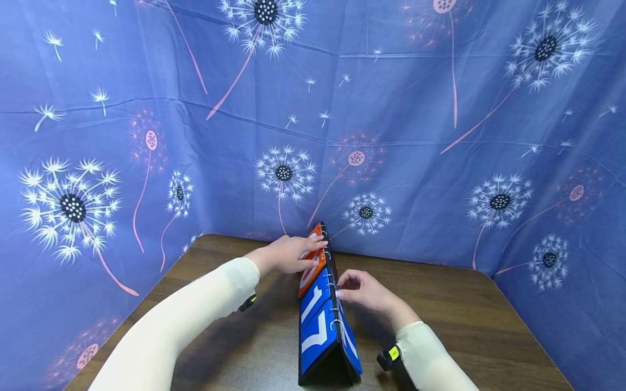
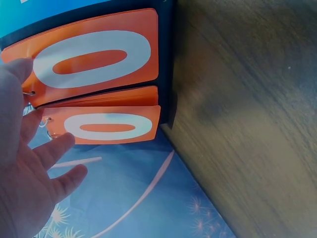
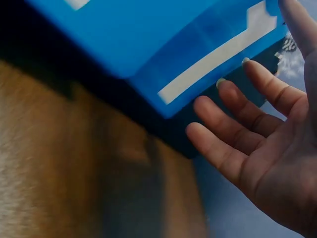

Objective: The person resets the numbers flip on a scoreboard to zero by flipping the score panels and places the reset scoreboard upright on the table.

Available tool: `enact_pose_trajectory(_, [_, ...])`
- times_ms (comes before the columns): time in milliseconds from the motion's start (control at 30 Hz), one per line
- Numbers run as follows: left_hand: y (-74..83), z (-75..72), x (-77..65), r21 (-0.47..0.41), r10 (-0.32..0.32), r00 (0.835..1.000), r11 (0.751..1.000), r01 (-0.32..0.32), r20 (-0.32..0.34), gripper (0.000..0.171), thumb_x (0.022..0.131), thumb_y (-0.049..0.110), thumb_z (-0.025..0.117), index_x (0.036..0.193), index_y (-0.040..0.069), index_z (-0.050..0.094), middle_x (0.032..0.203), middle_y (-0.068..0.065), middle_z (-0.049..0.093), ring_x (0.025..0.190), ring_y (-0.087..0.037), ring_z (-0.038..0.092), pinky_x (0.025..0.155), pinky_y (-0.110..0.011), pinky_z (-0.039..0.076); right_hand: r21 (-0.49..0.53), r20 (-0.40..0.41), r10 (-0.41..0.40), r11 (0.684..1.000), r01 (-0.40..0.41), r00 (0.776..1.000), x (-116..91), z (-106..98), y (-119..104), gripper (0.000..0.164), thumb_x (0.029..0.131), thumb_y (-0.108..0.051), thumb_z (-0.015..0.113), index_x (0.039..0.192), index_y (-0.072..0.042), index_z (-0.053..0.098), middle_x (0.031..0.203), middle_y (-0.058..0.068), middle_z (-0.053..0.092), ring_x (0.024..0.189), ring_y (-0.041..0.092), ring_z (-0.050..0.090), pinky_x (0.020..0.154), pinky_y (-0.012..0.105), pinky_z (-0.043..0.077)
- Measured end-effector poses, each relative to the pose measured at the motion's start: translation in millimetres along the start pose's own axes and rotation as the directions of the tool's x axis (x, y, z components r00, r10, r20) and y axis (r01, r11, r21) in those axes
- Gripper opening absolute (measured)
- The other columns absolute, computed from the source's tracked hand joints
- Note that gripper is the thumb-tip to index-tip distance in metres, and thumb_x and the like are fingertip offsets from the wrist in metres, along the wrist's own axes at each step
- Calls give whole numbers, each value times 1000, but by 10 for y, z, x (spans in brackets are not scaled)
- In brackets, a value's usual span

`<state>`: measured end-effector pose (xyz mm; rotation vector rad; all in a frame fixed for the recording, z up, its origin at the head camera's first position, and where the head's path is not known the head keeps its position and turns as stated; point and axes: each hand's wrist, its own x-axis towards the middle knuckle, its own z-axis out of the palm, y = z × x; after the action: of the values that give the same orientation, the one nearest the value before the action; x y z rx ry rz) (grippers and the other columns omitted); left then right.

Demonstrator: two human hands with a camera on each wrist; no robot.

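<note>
A tent-shaped flip scoreboard [image 1: 333,339] stands on the table, its number cards hung on metal rings along the top ridge. Orange cards, each showing a white 0, fill the far end; the nearer one [image 2: 104,62] looks larger in the left wrist view. Blue cards [image 1: 313,331] at the near end read 1 and 7. My left hand [image 1: 290,253] lies over the ridge by the orange cards, fingers spread, thumb against one card's ringed edge. On the other side, my right hand [image 1: 367,291] is at the ridge beside a blue card with a white 1 [image 3: 213,59], fingers loosely bent.
The brown wooden table [image 1: 440,315] extends to both sides of the scoreboard. A blue cloth [image 1: 415,190] printed with dandelions hangs behind and at the sides. Dark devices with yellow marks sit on the wrists, such as the right wrist camera [image 1: 388,357].
</note>
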<state>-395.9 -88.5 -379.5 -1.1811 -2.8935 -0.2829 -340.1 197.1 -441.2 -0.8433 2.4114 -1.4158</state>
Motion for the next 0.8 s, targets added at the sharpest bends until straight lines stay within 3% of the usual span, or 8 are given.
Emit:
enact_pose_trajectory(200, [-16,18,2,-5,9,1000,1000,-9,5,75,102,59,55,169,29,39,176,5,31,156,-24,46,122,-58,34,58,-1,119,991,-119,993,-30,53,205,36,98,-30,74,117,-1,68,107,11,67,97,26,63,80,49,61])
enact_pose_trajectory(400, [-6,24,4,1,-9,1000,1000,9,13,77,101,62,54,169,32,37,176,7,30,157,-23,44,123,-57,30,50,-4,135,990,-134,991,-50,74,304,37,98,-32,73,117,-1,68,104,11,67,94,26,61,77,44,57])
enact_pose_trajectory(800, [3,12,5,13,-28,999,1000,28,23,79,100,65,53,170,33,36,177,8,28,158,-24,42,123,-58,30,42,-95,173,985,-169,980,-97,76,380,39,95,-36,76,86,0,66,75,3,60,74,23,60,67,35,50])
